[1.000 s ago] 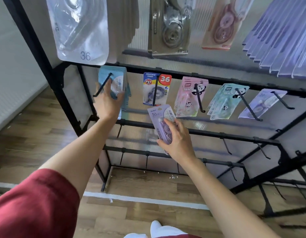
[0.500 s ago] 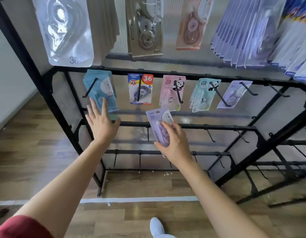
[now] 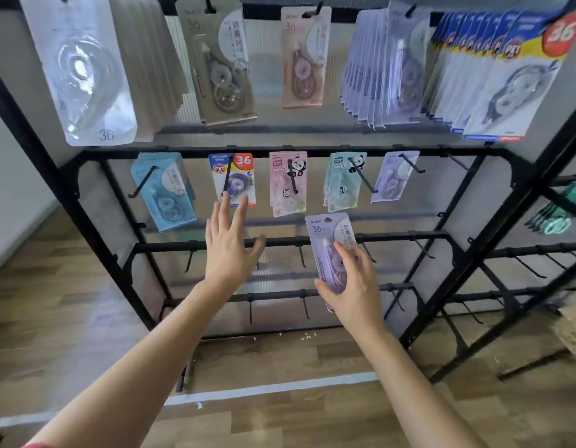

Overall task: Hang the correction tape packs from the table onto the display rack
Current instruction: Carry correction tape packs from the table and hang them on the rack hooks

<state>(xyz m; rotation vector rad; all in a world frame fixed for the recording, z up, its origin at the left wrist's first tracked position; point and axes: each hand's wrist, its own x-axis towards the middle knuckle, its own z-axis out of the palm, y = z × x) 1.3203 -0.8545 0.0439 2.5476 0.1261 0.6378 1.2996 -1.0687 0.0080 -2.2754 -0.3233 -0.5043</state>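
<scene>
1. Head view: I see display rack [image 3: 170,246], upper rows stocked.
2. Left hand [image 3: 230,250] open, spread, fingertips under blue-yellow pack [image 3: 239,176]; earlier it was beside light-blue pack [image 3: 165,195].
3. Right hand [image 3: 351,286] grips purple correction tape pack [image 3: 327,236], long axis near upright, hang-hole up, before middle rail.

I've pulled the left hand [image 3: 230,250] off the blue pack [image 3: 165,192] and slid it right, fingers spread, tips now at the PET 36 pack [image 3: 236,179] bottom edge. The right hand [image 3: 351,292] carried the purple pack [image 3: 328,240] right too, now under the pink panda pack [image 3: 288,182].
</scene>
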